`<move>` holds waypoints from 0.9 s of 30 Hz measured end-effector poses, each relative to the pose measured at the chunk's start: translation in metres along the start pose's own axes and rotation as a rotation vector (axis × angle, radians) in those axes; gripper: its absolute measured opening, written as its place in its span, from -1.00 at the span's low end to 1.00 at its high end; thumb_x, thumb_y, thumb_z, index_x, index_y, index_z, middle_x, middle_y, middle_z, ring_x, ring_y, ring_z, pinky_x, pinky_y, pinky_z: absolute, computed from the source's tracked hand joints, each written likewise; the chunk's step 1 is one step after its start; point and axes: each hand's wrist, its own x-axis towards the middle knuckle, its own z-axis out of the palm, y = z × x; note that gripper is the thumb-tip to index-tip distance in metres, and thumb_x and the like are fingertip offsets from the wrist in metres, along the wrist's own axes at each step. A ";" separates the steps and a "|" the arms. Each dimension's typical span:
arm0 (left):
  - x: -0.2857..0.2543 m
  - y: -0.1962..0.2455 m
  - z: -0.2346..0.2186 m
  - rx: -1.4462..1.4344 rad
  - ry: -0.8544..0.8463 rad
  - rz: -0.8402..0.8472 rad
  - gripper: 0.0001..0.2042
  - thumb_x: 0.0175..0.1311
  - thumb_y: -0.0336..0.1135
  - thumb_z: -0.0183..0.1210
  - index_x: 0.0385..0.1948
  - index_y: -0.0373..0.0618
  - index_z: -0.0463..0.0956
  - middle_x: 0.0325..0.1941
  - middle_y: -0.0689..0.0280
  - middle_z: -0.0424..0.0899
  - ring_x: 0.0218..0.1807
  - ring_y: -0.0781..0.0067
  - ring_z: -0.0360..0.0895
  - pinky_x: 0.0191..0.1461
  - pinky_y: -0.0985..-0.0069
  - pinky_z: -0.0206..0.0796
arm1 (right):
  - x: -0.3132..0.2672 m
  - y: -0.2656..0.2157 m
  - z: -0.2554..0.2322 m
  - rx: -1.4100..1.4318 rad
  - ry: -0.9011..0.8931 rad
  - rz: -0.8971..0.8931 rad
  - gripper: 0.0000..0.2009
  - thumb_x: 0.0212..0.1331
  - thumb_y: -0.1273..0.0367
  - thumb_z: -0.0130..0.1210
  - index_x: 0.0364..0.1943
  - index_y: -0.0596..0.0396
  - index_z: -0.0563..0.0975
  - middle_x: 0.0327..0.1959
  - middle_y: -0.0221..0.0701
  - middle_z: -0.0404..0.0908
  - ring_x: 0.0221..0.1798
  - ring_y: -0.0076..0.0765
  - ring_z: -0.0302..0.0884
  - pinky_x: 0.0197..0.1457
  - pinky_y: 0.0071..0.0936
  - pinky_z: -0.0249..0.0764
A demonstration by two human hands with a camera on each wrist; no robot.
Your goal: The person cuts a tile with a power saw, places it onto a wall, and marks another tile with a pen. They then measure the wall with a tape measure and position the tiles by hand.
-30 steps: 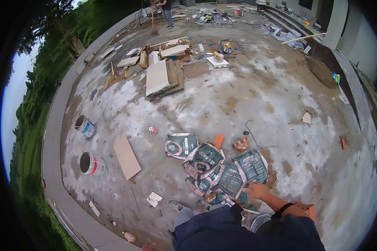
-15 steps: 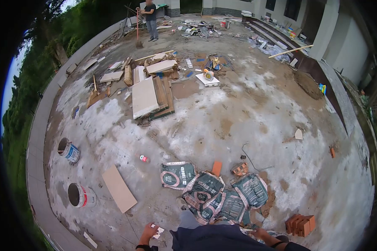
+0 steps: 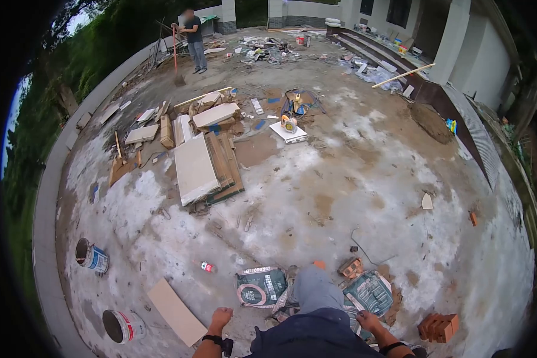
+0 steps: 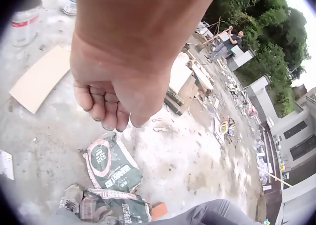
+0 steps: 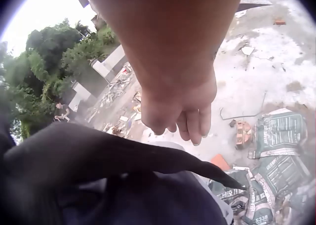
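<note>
- The green printed bag (image 3: 369,293) lies left of the brick stack (image 3: 438,328); it looks limp, probably light, best gripped by a folded edge.
- My right hand (image 3: 371,322), left of the brick stack, is empty, fingers together, hanging.
- My left hand (image 3: 222,316), farther left of it, is empty, fingers loosely bent.

Distant standing person (image 3: 194,40): face blurred.
Wording on the printed bag (image 3: 261,287) too small to read.
</note>
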 end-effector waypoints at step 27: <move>0.607 0.754 -0.267 0.268 0.078 0.470 -0.54 0.25 0.09 0.05 -0.57 -0.18 0.58 -0.37 0.00 0.68 -0.25 -0.10 0.62 -0.14 0.04 0.40 | 0.689 -0.274 -0.371 0.113 -0.001 0.039 -0.60 0.26 0.09 0.06 -0.01 0.10 0.56 -0.16 -0.07 0.69 -0.02 0.09 0.63 0.06 -0.17 0.52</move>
